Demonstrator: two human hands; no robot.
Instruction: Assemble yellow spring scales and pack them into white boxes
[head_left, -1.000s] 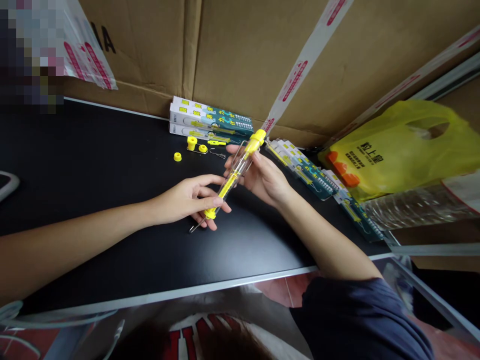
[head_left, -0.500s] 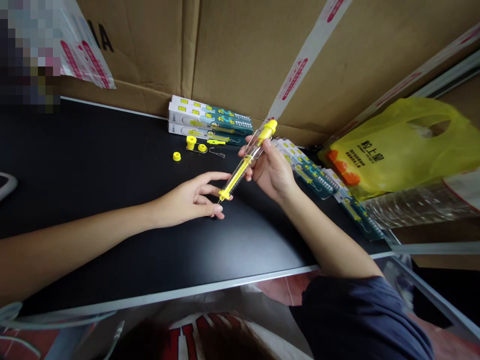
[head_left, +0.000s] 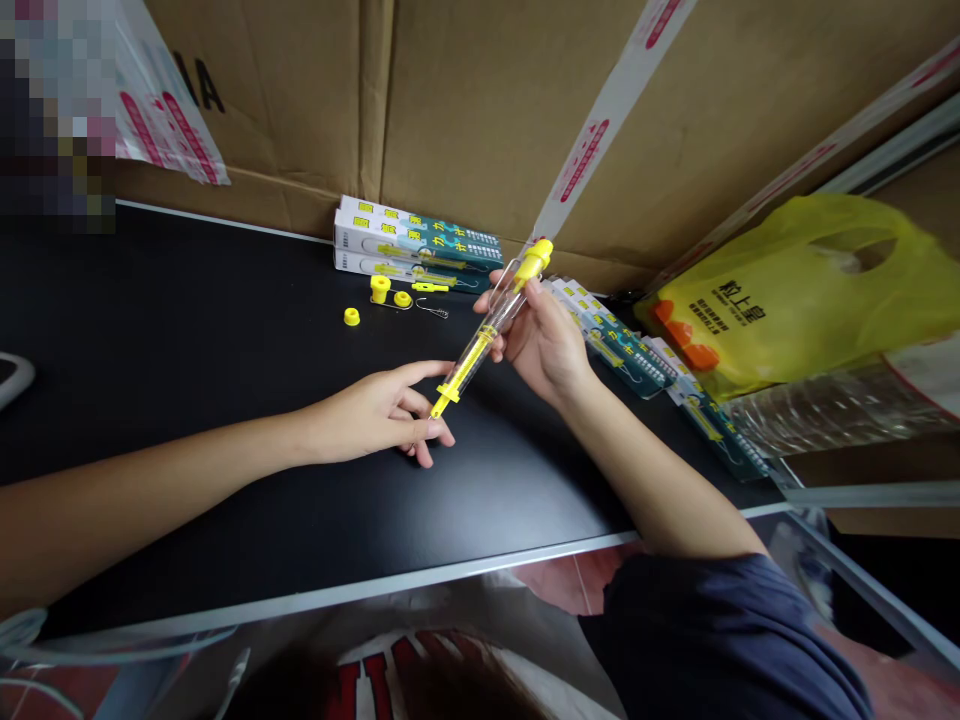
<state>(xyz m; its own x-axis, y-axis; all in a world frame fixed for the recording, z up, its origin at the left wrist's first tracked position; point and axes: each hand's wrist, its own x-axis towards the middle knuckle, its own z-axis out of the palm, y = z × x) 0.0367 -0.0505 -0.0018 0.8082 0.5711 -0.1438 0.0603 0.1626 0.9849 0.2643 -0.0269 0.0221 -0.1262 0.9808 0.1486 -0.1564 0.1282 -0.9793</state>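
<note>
A clear tubular spring scale [head_left: 481,345] with yellow ends slants above the black table. My right hand [head_left: 546,335] is wrapped around its upper part, just below the yellow cap, beside a wire loop. At the lower end, my left hand [head_left: 401,410] pinches the small hook below the yellow rod between thumb and fingers, its index finger stretched along the tube. The hook itself is mostly hidden by the fingers. Behind the hands lie a yellow spool-shaped part [head_left: 380,289], a small yellow cap [head_left: 352,317], a yellow rod piece [head_left: 430,287] and a wire hook with a spring [head_left: 433,308].
Stacked spring scale boxes [head_left: 416,240] stand at the back against a cardboard wall [head_left: 480,110]. More boxes [head_left: 611,335] lie to the right, near a yellow plastic bag [head_left: 810,290] with orange items inside. A white-edged object [head_left: 15,378] sits at the table's far left.
My left hand has moved down and left, drawing the yellow rod farther out of the tube's lower end. My right hand holds the tube in nearly the same place.
</note>
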